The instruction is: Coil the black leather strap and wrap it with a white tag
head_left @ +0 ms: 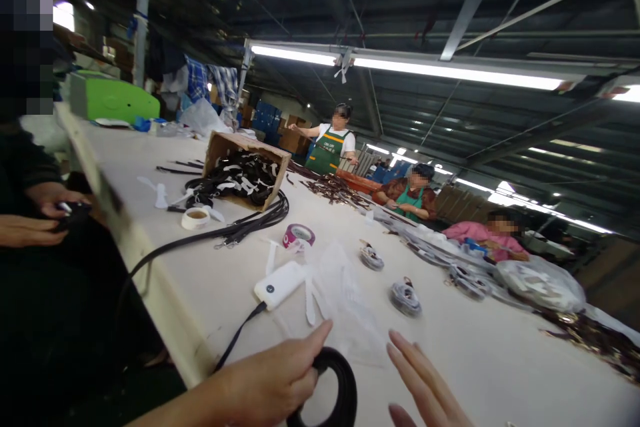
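My left hand (280, 373) grips a coiled black strap (346, 383) at its upper left side, thumb laid along the top. The coil stands as a ring at the table's near edge, its lower part cut off by the frame. To the right of it, my right hand (425, 380) is open, fingers stretched out and apart from the coil. Just beyond my left hand lie a white power bank (281, 283) with a black cable, a white paper strip (310, 300) and a clear plastic bag (350, 307).
A tipped cardboard box (245, 140) spills black straps. Tape rolls (299, 235) and coiled grey straps (406, 298) lie on the white table (450, 353). Brown straps (330, 188) run along the far side, where several people work. At left, a co-worker's hands (45, 213) hold something black.
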The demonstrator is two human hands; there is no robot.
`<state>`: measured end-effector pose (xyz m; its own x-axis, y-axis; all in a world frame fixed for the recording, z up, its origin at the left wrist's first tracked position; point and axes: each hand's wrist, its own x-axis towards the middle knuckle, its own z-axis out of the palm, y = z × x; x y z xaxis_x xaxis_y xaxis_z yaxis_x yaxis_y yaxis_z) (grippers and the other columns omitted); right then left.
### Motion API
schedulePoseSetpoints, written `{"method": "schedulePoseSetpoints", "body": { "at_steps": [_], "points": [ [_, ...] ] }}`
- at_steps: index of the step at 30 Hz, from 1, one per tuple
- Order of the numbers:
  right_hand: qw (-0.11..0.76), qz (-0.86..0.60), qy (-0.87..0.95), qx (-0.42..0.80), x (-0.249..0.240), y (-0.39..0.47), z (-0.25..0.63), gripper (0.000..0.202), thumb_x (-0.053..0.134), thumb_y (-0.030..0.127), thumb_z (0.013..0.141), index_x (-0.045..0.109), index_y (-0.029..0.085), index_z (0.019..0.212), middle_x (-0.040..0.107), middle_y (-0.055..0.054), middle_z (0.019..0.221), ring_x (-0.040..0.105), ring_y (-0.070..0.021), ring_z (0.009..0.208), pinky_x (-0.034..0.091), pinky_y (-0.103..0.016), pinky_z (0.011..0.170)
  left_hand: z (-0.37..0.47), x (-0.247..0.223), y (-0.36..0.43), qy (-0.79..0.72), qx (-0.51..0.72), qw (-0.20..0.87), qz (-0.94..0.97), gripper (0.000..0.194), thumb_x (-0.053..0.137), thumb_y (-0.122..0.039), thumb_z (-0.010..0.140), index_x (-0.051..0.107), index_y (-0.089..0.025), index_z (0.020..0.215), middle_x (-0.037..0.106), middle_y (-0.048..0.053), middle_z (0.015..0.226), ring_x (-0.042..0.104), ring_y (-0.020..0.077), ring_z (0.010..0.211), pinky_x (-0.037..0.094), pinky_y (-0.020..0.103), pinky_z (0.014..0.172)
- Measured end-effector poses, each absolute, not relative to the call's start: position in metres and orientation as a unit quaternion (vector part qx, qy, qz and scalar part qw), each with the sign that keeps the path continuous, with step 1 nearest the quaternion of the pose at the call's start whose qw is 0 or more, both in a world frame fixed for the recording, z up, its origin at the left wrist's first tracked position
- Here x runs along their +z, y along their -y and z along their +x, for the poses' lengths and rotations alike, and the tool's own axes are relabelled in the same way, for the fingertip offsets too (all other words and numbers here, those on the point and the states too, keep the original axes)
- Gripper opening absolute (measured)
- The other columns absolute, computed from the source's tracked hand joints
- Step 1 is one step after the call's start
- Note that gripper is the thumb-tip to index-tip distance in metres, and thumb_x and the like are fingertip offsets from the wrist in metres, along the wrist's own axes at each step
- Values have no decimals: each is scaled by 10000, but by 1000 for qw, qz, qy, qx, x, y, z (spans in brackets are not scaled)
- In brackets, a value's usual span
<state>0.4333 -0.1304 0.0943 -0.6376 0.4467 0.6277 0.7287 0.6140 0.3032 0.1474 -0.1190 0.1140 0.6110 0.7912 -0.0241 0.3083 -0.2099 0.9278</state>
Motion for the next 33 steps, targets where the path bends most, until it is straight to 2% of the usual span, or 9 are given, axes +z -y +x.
{"method": "schedulePoseSetpoints", "body": {
  "at_steps": [4, 8, 12, 17, 21, 25, 29, 31, 33],
  "points": [
    [183, -338, 903, -192, 115, 143, 379, 485, 611, 216, 819, 510, 78, 1272, 658, -201, 1217, 664, -344, 1059, 616, -439, 829, 166, 102, 120, -346, 232, 486, 768, 739, 426, -210, 905, 40, -160, 1534, 613, 161, 1243, 575, 273, 1098, 410, 381, 974],
    [52, -430, 896, -94, 104, 144, 343, 385, 612, -13, 631, 618, 137, 985, 715, -65, 838, 714, -255, 656, 591, -302, 500, 169, 90, 123, -310, 249, 497, 771, 803, 432, -157, 866, -9, -195, 1536, 643, 92, 1114, 598, 224, 968, 440, 328, 909],
    [19, -407, 894, -185, 82, 147, 341, 395, 508, -44, 617, 590, 120, 967, 639, -55, 708, 633, -224, 504, 453, -285, 355, 168, 81, 122, -304, 204, 491, 790, 850, 409, -144, 851, -120, -179, 1515, 633, 68, 1016, 581, 203, 895, 444, 312, 865],
    [27, -392, 894, -217, 80, 153, 346, 416, 495, -16, 586, 553, 133, 971, 628, -61, 719, 611, -229, 535, 461, -290, 355, 171, 77, 119, -304, 167, 501, 793, 911, 419, -134, 840, -229, -160, 1480, 634, 126, 1146, 595, 249, 982, 445, 380, 899],
    [57, -379, 896, -225, 89, 149, 351, 370, 513, -2, 589, 530, 174, 914, 599, -21, 714, 585, -205, 532, 458, -296, 367, 169, 86, 120, -316, 203, 586, 718, 831, 421, -231, 898, -127, -110, 1511, 457, 156, 1441, 460, 259, 1278, 312, 383, 1094],
    [71, -366, 895, -243, 87, 143, 359, 452, 508, 18, 613, 515, 122, 1053, 608, -30, 767, 609, -198, 588, 450, -286, 384, 167, 90, 124, -349, 212, 657, 634, 737, 499, -355, 890, 215, -90, 1517, 316, 112, 1547, 292, 254, 1403, 199, 321, 1151],
    [82, -341, 907, -233, 79, 140, 364, 390, 503, 27, 657, 501, 151, 1027, 600, -16, 764, 614, -193, 587, 450, -281, 382, 172, 76, 130, -347, 280, 718, 534, 462, 477, -529, 876, 637, -156, 1098, 653, 70, 1051, 549, 237, 1022, 403, 322, 897],
    [78, -335, 909, -234, 78, 140, 364, 352, 500, 23, 647, 498, 175, 965, 583, -4, 735, 600, -192, 556, 439, -288, 371, 176, 66, 131, -358, 297, 755, 462, 365, 517, -527, 813, 589, -171, 789, 554, -3, 714, 493, 169, 710, 384, 283, 669],
    [82, -324, 911, -243, 76, 140, 363, 345, 498, 23, 624, 497, 183, 931, 574, 2, 712, 589, -188, 527, 413, -292, 346, 178, 60, 132, -360, 296, 778, 421, 336, 575, -514, 743, 494, -190, 701, 435, -48, 625, 378, 126, 609, 307, 259, 584]
  ]
}}
